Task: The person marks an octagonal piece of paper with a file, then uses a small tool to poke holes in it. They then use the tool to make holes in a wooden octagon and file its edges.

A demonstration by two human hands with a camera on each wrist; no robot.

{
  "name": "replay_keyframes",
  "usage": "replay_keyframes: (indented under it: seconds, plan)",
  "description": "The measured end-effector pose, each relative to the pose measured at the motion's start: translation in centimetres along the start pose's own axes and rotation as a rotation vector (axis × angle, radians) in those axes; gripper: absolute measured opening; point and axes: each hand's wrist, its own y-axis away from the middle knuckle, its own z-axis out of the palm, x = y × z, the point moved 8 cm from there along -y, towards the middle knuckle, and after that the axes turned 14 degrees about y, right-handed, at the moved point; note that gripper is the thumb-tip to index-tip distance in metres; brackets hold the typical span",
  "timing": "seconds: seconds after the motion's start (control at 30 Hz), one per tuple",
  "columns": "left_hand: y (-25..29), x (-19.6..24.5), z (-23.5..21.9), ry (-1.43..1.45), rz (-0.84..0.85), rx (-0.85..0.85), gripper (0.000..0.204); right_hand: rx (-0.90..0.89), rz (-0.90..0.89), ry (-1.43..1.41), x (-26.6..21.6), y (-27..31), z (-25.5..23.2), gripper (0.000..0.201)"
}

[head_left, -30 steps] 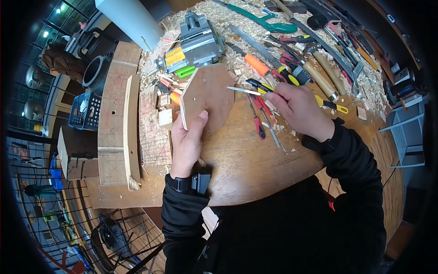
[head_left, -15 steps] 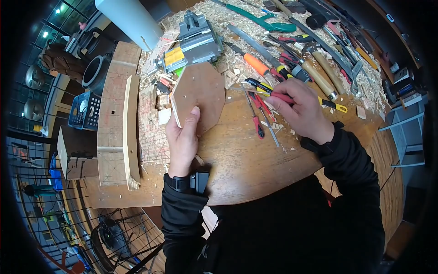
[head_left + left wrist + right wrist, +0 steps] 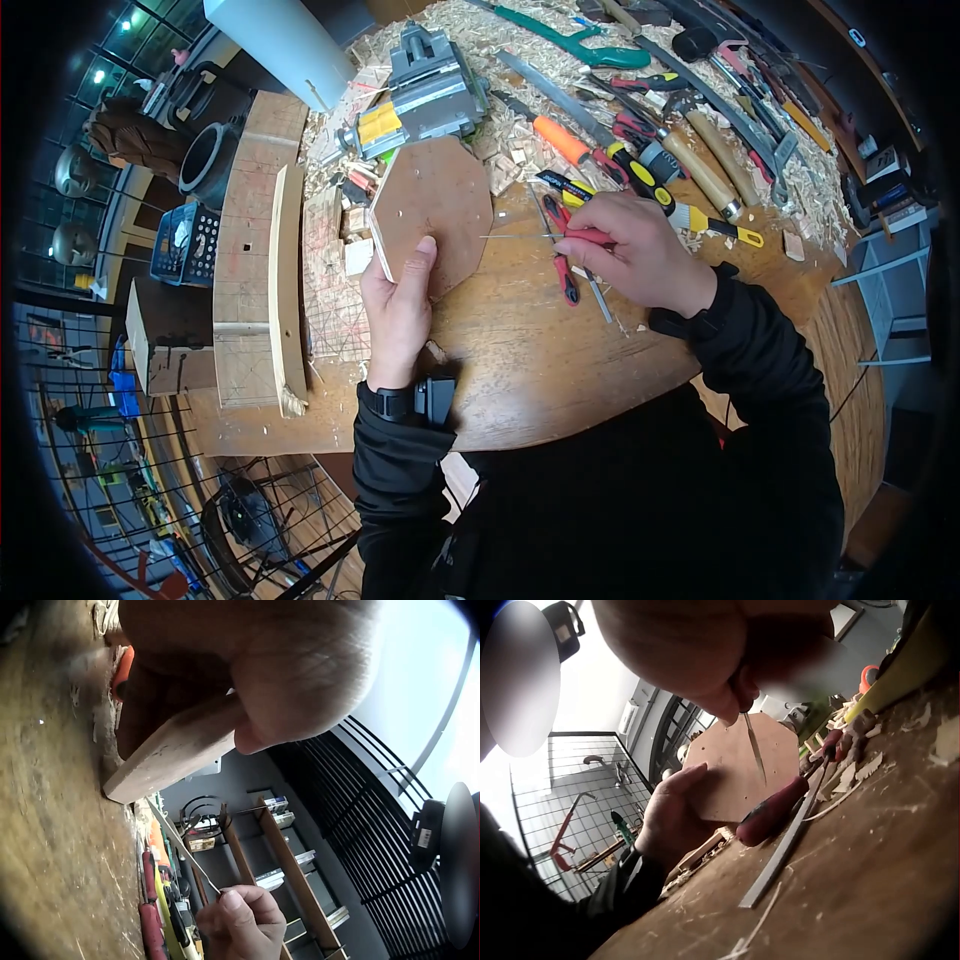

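An octagonal wooden board with small holes is held up on edge by my left hand, its thumb pressed on the face. The right hand pinches the red handle of a slim needle file. The file's thin blade reaches to the board's edge in the left wrist view. From the right wrist, the blade overlaps the board's face. Below the right hand, a red-handled file and others lie on the table.
Wood shavings cover the back of the wooden table. A bench vise stands behind the board. Chisels, a utility knife and an orange-handled tool lie beyond my right hand. A long wood strip lies at left.
The board has shifted slightly left and its face has turned a little. My right hand has moved a little down and left, the file swinging to point level at the board's edge.
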Motion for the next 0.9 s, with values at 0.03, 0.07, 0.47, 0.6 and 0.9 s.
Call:
replay_keyframes:
  seconds: [0.03,0.07,0.47,0.6,0.9]
  plan:
    - [0.00,-0.06,-0.01,-0.011,-0.009,0.003,0.022,0.000,0.000,-0.001,0.06,-0.01,0.05,0.019]
    - [0.01,-0.14,-0.03,-0.022,-0.017,0.005,0.022,-0.002,0.000,0.000,0.13,0.02,0.13,0.020]
    - [0.01,-0.24,-0.11,-0.031,-0.022,0.004,0.022,0.046,0.001,-0.017,-0.09,-0.21,-0.12,0.019]
    - [0.08,-0.27,0.03,0.011,-0.036,0.019,0.022,0.045,0.038,-0.018,0.38,-0.20,-0.06,0.019]
    - [0.00,-0.30,-0.13,-0.029,-0.024,0.012,0.023,0.070,0.029,0.008,0.61,-0.15,-0.03,0.021]
